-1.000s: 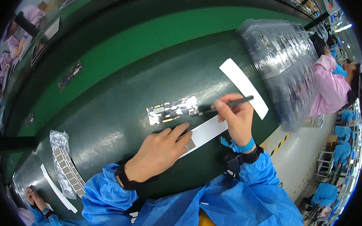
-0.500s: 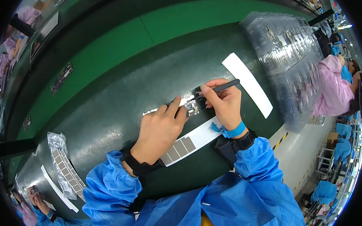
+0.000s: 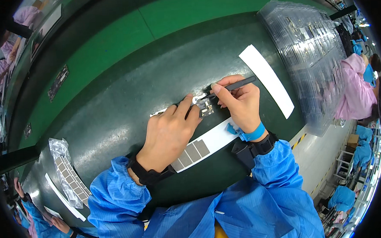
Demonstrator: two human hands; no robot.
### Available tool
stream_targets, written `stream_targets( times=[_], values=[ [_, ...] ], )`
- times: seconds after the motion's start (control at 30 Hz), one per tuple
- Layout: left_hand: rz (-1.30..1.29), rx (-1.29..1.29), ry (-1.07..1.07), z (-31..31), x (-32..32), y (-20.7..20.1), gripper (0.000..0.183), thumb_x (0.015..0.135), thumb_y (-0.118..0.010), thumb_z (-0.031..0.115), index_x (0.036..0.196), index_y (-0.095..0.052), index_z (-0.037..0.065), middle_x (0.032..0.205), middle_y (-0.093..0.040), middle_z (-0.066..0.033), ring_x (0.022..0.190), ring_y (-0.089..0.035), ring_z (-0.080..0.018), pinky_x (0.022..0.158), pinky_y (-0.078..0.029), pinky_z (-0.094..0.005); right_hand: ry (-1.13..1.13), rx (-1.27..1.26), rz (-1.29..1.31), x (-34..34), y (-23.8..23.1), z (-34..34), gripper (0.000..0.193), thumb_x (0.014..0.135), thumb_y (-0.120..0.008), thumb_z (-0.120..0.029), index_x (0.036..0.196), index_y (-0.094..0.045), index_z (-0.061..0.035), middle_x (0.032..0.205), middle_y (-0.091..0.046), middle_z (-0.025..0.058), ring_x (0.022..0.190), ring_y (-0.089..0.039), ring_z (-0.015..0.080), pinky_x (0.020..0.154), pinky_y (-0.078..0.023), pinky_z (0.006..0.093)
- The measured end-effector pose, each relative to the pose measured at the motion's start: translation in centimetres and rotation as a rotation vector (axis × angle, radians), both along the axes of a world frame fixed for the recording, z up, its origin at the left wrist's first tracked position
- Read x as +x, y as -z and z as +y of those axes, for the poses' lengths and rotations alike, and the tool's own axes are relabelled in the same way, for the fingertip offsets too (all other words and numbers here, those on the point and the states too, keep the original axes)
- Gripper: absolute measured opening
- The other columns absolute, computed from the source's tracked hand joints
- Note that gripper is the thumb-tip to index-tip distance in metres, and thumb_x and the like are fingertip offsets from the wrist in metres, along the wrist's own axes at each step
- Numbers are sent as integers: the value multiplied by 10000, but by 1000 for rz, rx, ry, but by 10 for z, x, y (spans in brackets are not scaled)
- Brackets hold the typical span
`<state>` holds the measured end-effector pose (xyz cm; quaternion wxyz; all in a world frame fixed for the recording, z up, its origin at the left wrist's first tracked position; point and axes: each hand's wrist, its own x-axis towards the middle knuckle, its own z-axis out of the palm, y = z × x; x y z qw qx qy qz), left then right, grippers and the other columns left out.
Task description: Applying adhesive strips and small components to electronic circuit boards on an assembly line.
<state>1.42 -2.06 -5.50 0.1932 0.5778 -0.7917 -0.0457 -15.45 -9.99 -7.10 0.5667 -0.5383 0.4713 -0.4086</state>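
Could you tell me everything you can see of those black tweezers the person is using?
The black tweezers are slim and dark, with a wider back end and a narrow tip. The right hand grips them, thumb in front, hiding part of their middle. They slant, back end raised to the upper right, tip down and leftward over the circuit board. Whether the tip touches it, or whether they are metal or plastic, I can't tell.

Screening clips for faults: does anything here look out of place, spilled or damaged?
Nothing stands out. The left hand touches the circuit board and the right hand holds a dark slim tool to it. Part of the board is hidden, so damage there can't be judged.
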Motion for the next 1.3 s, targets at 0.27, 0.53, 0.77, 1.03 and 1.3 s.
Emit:
stream_targets(
  times=[0.27, 0.53, 0.77, 1.03, 1.3],
  values=[
    [7, 14, -7, 0, 0, 0, 291, 740, -735, 197, 978, -636, 63, 1120, -644, -82, 717, -644, -193, 563, -528, -306, -5, -9, 24, -1, 2, -1, 156, 828, -718, -90, 899, -639, 25, 707, -641, 13, 602, -560, 23, 519, -429, 164],
    [-29, 53, 2, -3, -2, 0, 382, 752, -715, 205, 1094, -617, 66, 1098, -607, -64, 757, -637, -186, 567, -530, -306, -7, -35, 44, -2, 4, -1, 133, 832, -708, -76, 890, -640, 22, 698, -640, 11, 595, -566, 26, 524, -442, 168],
    [-121, 61, -2, 1, -6, -3, 414, 761, -699, 213, 1134, -602, 62, 1085, -580, -54, 780, -626, -184, 570, -532, -303, 150, -2, -41, -15, -16, -1, 159, 854, -677, -77, 943, -596, 27, 782, -649, 60, 628, -632, 101, 568, -506, 200],
    [-86, 33, 130, 32, -3, -24, 393, 765, -693, 200, 1121, -601, 60, 1223, -559, -55, 747, -596, -170, 556, -527, -289, 14, 43, -14, -31, -18, 54, 121, 821, -708, -28, 900, -631, 24, 781, -639, 25, 676, -591, 45, 588, -469, 179],
    [-86, 195, 237, 53, -6, -16, 473, 755, -699, 270, 1173, -576, 87, 1301, -518, -40, 750, -555, -159, 592, -514, -277, 5, -4, 28, -28, 0, 71, 92, 818, -701, -16, 886, -649, 19, 781, -652, 27, 672, -597, 42, 574, -477, 183]
  ],
)
